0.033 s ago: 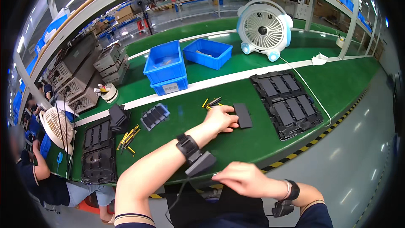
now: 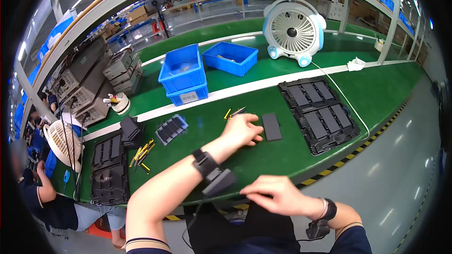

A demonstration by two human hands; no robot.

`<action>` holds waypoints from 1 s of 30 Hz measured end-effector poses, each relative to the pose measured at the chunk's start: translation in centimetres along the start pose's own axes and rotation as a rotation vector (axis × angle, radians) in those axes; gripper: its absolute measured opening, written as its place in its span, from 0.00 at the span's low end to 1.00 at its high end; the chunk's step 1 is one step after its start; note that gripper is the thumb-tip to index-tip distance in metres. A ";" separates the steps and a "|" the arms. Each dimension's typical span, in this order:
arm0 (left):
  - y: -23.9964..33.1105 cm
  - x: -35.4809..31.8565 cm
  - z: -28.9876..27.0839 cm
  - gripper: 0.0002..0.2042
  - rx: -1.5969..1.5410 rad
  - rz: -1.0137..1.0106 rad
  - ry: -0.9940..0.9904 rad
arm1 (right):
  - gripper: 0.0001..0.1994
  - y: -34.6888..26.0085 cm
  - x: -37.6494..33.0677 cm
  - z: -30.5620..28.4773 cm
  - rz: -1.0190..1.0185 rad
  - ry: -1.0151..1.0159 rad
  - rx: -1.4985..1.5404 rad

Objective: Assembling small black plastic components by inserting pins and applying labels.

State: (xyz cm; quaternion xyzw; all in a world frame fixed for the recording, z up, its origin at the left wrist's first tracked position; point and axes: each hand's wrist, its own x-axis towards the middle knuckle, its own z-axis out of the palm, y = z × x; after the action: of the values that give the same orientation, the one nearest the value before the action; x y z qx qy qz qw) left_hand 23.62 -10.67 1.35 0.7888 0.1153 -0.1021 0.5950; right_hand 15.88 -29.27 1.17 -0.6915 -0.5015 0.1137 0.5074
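Note:
My left hand (image 2: 241,130) hovers over the green bench, its fingers apart and nothing seen in them. Just right of its fingertips, and not touching them, lies a flat dark rectangular block (image 2: 272,127). Beyond that hand is a small group of yellow-and-black strips (image 2: 235,113), partly hidden by it. My right hand (image 2: 275,196) is near the bench's front edge, thumb and fingers pressed together in a pinch; whatever is between them is too small to make out. To the right, a black tray (image 2: 308,106) holds several similar dark blocks in its slots.
Farther left lie more yellow-and-black strips (image 2: 143,155), a bundle of dark pieces on blue backing (image 2: 172,130), stacked dark blocks (image 2: 130,130) and another black tray (image 2: 109,178). Blue bins (image 2: 183,80) and a white-blue fan (image 2: 292,30) stand behind. A co-worker sits at far left.
My left hand has drawn slightly left, off the dark block, which stays on the bench. My right hand has risen a little, still pinched.

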 end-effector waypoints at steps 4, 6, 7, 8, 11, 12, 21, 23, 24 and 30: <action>2.1 -4.5 -3.8 0.10 0.384 0.557 0.214 | 0.09 2.0 0.8 -2.9 0.346 0.130 0.431; 3.2 -9.1 -3.9 0.06 0.446 0.720 0.304 | 0.10 2.6 2.0 -3.6 0.422 0.080 0.524; 3.3 -11.2 -3.7 0.05 0.488 0.691 0.331 | 0.11 2.6 2.7 -3.7 0.435 0.066 0.535; 2.2 -12.2 -3.5 0.06 0.626 0.814 0.415 | 0.10 2.6 3.4 -3.3 0.408 0.053 0.562; 0.2 -14.6 -2.0 0.09 0.924 0.894 0.644 | 0.10 1.9 4.6 -2.0 0.367 -0.006 0.605; -0.4 -15.0 -2.0 0.08 0.907 0.874 0.665 | 0.11 1.6 4.9 -1.6 0.356 -0.040 0.617; -4.7 -16.4 -5.7 0.08 -0.071 0.370 0.216 | 0.14 0.4 8.2 -1.0 0.185 -0.326 0.391; -5.2 -15.8 -7.1 0.09 -0.162 0.117 0.186 | 0.14 1.2 9.6 -1.5 0.164 -0.595 0.214; -5.1 -15.0 -8.2 0.11 -0.113 0.112 0.238 | 0.15 1.8 10.2 -1.3 0.179 -0.682 0.174; -6.3 -6.4 -11.2 0.12 0.091 0.039 0.355 | 0.16 3.0 13.3 0.7 0.125 -0.461 -0.372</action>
State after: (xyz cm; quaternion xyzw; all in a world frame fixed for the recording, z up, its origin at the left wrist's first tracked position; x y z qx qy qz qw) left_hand 15.84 1.41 0.52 0.8227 0.1984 0.0455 0.5309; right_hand 23.36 -18.07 3.09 -0.7579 -0.5722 0.2047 0.2371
